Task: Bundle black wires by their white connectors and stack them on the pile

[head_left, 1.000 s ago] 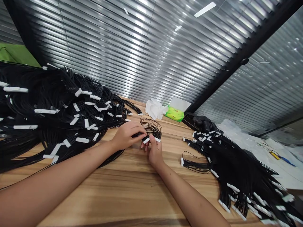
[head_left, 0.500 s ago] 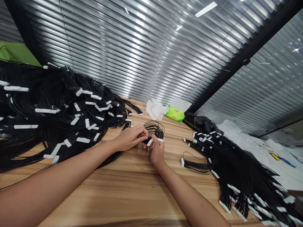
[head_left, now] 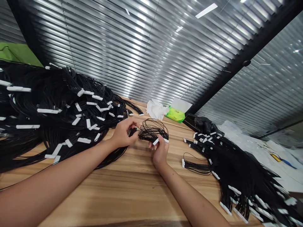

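A small coil of black wires point(head_left: 151, 130) with white connectors at its ends hangs just above the wooden table point(head_left: 123, 192) between my hands. My right hand point(head_left: 160, 151) pinches it at the white connectors near its right side. My left hand point(head_left: 123, 134) is closed on the left end of the same coil, beside the big heap of black wire harnesses point(head_left: 47, 110) on the left.
A second pile of black harnesses with white connectors point(head_left: 236, 176) spreads over the right of the table. A crumpled white tissue point(head_left: 155, 109) and a green tissue pack point(head_left: 175, 114) lie at the back by the slatted blinds. White sheeting lies at far right.
Both hands have drawn apart a little, the right hand sliding right with the connectors, and the coil has spread wider between them.
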A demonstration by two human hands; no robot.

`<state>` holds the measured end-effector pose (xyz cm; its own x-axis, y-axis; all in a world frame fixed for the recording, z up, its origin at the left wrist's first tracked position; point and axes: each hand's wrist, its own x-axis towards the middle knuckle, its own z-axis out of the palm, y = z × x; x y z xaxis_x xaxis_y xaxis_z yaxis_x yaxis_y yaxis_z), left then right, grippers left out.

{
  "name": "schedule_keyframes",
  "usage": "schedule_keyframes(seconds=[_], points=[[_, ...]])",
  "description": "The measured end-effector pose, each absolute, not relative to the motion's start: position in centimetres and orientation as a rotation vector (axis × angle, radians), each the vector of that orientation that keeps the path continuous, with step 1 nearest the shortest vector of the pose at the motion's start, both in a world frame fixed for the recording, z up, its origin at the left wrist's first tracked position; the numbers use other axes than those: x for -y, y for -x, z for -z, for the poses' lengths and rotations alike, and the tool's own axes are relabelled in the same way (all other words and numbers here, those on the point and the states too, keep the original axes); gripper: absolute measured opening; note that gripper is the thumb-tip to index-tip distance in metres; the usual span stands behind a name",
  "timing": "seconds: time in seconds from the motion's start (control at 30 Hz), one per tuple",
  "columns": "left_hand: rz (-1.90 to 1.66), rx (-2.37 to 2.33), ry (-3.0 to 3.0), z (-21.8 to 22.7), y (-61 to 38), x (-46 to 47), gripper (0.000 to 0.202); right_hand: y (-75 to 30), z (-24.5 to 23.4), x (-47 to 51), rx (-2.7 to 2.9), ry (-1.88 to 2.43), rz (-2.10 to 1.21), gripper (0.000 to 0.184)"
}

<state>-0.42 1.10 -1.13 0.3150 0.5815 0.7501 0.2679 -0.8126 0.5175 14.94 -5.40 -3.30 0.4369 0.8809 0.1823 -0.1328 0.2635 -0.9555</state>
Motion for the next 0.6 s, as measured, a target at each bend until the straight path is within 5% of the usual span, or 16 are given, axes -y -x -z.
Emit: schedule_keyframes(seconds=[0.23, 0.6], points=[[-1.743, -1.03, -1.91, 1.2, 0.1, -2.5, 0.007, -15.2, 5.7, 6.7, 1.267, 1.049, -0.897, 0.042], [-1.491, -0.867, -1.284, 0.9, -0.3, -3.2, 0.058, -15.0, 4.8, 6.4, 1.246, 1.017, -1.13, 0.044]])
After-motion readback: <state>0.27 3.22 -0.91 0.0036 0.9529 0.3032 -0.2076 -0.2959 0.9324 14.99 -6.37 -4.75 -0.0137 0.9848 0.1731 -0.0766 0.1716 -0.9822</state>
